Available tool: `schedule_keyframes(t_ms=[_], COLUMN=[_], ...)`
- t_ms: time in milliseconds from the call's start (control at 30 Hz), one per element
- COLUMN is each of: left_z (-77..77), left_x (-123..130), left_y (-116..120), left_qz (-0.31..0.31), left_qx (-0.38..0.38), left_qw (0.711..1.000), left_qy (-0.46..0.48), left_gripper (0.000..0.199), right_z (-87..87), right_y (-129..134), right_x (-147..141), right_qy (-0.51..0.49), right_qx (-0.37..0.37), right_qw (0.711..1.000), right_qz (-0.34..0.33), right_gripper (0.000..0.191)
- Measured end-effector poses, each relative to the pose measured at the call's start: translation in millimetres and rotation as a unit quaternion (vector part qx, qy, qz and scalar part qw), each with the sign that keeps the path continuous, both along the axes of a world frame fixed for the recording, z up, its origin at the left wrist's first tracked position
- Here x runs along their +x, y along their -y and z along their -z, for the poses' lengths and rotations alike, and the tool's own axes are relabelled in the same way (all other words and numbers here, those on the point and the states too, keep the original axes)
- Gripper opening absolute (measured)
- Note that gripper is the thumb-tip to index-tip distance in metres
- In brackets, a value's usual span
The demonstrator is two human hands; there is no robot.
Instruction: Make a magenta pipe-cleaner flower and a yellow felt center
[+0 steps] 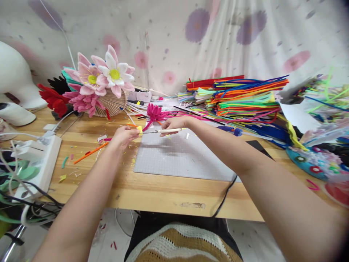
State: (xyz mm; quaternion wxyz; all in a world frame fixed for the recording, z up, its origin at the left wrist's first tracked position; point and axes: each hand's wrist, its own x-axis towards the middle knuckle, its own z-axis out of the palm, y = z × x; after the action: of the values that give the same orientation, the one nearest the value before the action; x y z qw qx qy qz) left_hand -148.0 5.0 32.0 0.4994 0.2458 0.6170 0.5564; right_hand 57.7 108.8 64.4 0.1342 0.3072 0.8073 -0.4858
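Over the left edge of the pale cutting mat (163, 165), my left hand (125, 136) pinches a small yellow fuzzy piece (140, 130) between its fingertips. My right hand (171, 124) is closed around a slim tool with a cream handle (171, 130). Its thin metal end reaches left to the yellow piece; I cannot tell whether it touches or what kind of tool it is. Just behind both hands is a magenta pipe-cleaner flower (155, 112). An orange pipe cleaner (91, 153) lies on the wood left of the mat.
Bundles of coloured pipe cleaners (234, 94) are stacked at the back right. A blue glue gun (230, 131) lies near my right forearm. Pink and white flowers (109, 74) stand at the back left, behind a white power strip (45, 163) with cables. Scraps litter the wooden table (131, 193).
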Motion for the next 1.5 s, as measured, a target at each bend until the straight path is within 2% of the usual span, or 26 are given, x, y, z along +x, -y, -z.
schedule_keyframes(t_ms=[233, 500, 667, 833, 933, 1033, 1167, 1333, 1500], left_z=[0.5, -2.0, 1.3, -1.2, -1.4, 1.2, 3.7, 9.2, 19.1], left_x=[0.4, -8.3, -15.4, -10.6, -3.4, 4.9, 23.0, 56.7, 71.2], left_y=[0.8, 4.2, 6.3, 6.8, 5.5, 1.8, -5.9, -21.5, -45.9], left_qz=[-0.006, -0.008, -0.021, -0.030, -0.016, 0.001, 0.076, 0.148, 0.148], left_qx=[-0.003, -0.004, 0.001, -0.017, -0.026, -0.018, -0.027, -0.058, -0.082], left_qw=[1.000, 1.000, 0.999, 0.999, 0.999, 0.999, 0.981, 0.934, 0.883], left_qy=[-0.011, -0.029, -0.032, -0.017, -0.013, -0.029, -0.177, -0.320, -0.439], left_gripper=[0.047, 0.049, 0.047, 0.049, 0.050, 0.051, 0.045, 0.044, 0.045], right_z=[3.8, 11.0, 15.6, 7.9, 3.0, 8.1, 32.8, 70.6, 90.4], right_y=[-2.7, -2.2, 1.7, 8.0, 14.1, 20.2, 28.2, 39.3, 44.4], right_x=[-1.4, -10.6, -16.1, 5.5, 33.8, 65.3, 99.3, 121.2, 131.5], right_qy=[0.003, -0.026, -0.012, 0.011, -0.030, -0.049, -0.035, -0.030, -0.007], right_qx=[0.023, 0.090, 0.072, 0.093, 0.143, 0.247, 0.365, 0.425, 0.443], right_qw=[1.000, 0.995, 0.997, 0.995, 0.989, 0.959, 0.893, 0.832, 0.795], right_qz=[-0.009, -0.029, -0.040, -0.032, 0.020, 0.130, 0.261, 0.355, 0.414], right_gripper=[0.047, 0.046, 0.047, 0.047, 0.047, 0.049, 0.045, 0.039, 0.036])
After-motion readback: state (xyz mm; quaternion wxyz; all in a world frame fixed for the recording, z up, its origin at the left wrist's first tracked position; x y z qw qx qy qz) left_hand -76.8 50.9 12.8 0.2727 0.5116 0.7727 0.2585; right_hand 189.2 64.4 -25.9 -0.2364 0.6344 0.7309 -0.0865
